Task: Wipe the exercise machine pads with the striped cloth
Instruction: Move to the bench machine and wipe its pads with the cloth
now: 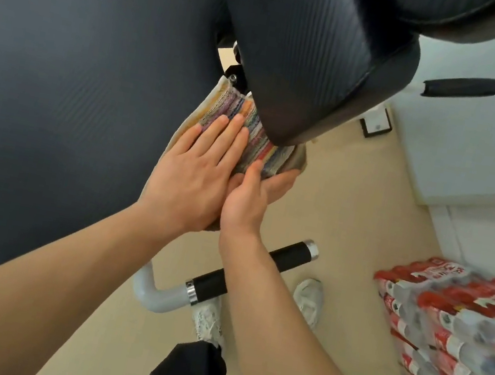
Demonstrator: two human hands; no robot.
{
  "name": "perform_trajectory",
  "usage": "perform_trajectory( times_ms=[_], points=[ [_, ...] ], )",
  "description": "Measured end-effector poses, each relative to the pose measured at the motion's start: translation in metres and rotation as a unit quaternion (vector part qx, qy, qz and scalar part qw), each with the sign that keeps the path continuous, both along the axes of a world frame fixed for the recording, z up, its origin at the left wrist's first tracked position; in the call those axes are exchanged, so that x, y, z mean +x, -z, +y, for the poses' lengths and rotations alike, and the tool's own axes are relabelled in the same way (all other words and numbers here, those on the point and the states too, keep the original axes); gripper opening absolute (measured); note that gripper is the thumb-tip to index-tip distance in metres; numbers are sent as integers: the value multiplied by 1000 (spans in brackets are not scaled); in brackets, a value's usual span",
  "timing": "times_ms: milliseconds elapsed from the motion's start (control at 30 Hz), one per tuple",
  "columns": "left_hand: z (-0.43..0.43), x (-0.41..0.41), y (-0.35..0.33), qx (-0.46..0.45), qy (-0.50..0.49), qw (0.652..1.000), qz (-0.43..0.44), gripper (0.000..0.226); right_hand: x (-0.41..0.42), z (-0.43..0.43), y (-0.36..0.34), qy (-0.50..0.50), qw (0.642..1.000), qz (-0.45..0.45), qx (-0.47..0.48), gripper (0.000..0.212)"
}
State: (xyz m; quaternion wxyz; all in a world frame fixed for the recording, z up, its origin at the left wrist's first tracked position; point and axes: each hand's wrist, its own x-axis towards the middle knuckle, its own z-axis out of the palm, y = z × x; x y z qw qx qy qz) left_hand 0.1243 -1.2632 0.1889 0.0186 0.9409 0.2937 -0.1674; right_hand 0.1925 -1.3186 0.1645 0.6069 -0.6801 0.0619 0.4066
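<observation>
Legible text: none.

Printed matter, unreadable: the shrink-wrapped bottle packs (456, 343) stacked at the lower right of the frame carry red and white labels with white lettering; the topmost pack shows large white characters near its upper edge, too blurred and distorted to make out. Green labels lower in the stack are equally blurred.

A small black-framed plate (377, 123) low on the wall, right of centre, shows no readable marking.

Striped cloth (257, 142) between large pad (77, 74) left, smaller pad (310, 66) right; handlebar (258, 268) seemingly below.
</observation>
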Motion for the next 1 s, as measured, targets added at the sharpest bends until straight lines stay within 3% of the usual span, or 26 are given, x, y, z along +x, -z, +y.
perform_trajectory(
  times_ms=[133,233,333,433,567,800,1000],
  points=[
    [19,31,11,14,-4,1000,-22,68,45,3,22,10,998,-45,-32,55],
    [40,51,20,6,16,999,-45,62,77,0,32,-106,988,-67,-91,24],
    [60,57,22,-8,46,997,-55,57,104,2,33,-207,971,-84,-84,24],
    [78,51,18,-1,58,997,-54,59,124,15,34,-237,966,-86,-65,21],
    [97,38,11,-6,72,996,-49,60,132,26,35,-239,969,-47,-32,20],
    [133,62,13,-51,88,995,-10,56,97,-2,32,-167,982,-62,-64,29],
    [84,40,14,21,62,997,-37,55,122,11,32,-178,983,-36,-35,27]
  ],
)
